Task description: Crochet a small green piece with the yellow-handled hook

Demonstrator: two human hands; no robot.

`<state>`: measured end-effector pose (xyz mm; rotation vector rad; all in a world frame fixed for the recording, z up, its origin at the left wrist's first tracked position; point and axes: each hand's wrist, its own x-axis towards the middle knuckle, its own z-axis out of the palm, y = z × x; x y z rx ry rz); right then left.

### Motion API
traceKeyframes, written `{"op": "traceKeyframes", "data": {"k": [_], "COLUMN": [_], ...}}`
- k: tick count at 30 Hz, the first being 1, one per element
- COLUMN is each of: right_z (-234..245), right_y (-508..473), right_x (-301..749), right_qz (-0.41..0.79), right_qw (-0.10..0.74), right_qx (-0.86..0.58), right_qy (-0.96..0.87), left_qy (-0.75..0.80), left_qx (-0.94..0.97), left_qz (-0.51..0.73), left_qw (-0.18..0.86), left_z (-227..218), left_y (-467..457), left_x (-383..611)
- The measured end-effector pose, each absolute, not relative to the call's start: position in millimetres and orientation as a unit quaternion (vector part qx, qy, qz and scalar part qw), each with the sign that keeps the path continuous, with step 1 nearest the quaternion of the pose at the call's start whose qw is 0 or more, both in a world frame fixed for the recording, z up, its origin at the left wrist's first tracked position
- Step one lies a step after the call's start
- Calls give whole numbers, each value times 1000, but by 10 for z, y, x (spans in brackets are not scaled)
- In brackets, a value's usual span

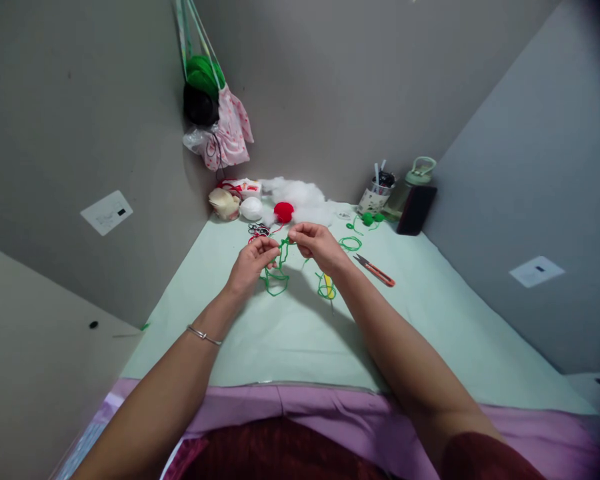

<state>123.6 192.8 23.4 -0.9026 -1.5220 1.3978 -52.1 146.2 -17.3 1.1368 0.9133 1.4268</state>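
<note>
Both hands are raised over the middle of the table, close together. Green yarn runs between them and hangs in loops toward the tabletop. My left hand pinches it between thumb and fingers. Slightly higher and to the right, my right hand pinches another part of the strand. Below my right wrist lies a yellow-handled crochet hook with green yarn looped around it. Orange thread snips rest to the right of my right forearm. A further coil of green yarn lies beyond that forearm.
Along the back stand a red yarn ball, a white ball, white stuffing and small green pieces. At back right are a pen cup, a bottle and a dark phone. A pink bag hangs at left.
</note>
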Motion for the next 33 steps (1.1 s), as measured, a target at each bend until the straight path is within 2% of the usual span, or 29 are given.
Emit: {"op": "traceKeyframes", "data": {"k": [9,25,33], "right_z": [228,258,285], "right_y": [1893,1916,1871], "right_x": [1232,1257,1269], "right_qz": [578,544,548], "right_qw": [366,411,345], "right_qx": [-357,-368,-356], "right_qy": [-636,-632,-674], "left_qy": [379,388,403], "left_qx": [472,477,515], "left_qz": [606,608,599], "left_qw": [516,501,462], "left_z": [-149,-172,-231], "left_y": [1415,1434,1466], "left_x": [-516,-515,-505]}}
